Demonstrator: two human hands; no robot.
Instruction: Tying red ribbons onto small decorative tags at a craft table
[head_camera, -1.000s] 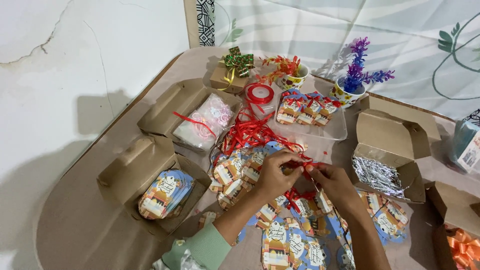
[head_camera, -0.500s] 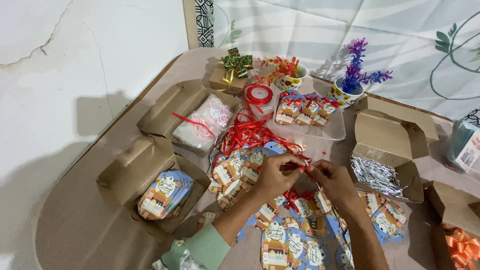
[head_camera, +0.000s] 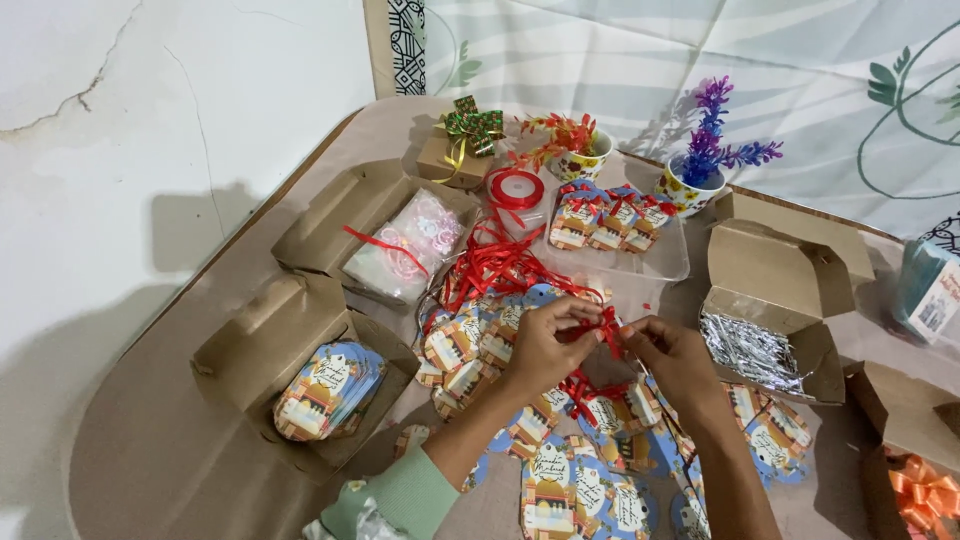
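Ribbon (head_camera: 604, 326) was pinched between your two hands at the middle of the table (head_camera: 150, 440): your left hand (head_camera: 545, 345) gripped one side of the small red piece with thumb and fingertips, and your right hand (head_camera: 675, 358) gripped the other side just beside it, so both were closed on it, raised a little above the scattered gift tags (head_camera: 470, 355). Whether a tag hung from that ribbon, I could not tell. As a judgement, you stood partway through: a clear tray (head_camera: 660, 262) on the far side already held a row of tags with red bows, and a few bowed tags lay near your wrists, while many plain tags still lay loose under your hands and a full stack sat in the open cardboard box (head_camera: 235, 360) at the near left. A tangle of cut red strips (head_camera: 495, 265) and a ribbon spool (head_camera: 515, 188) lay just beyond your hands, so plenty of stock remained. The box (head_camera: 775, 300) at right held silver twist ties (head_camera: 750, 350), untouched.
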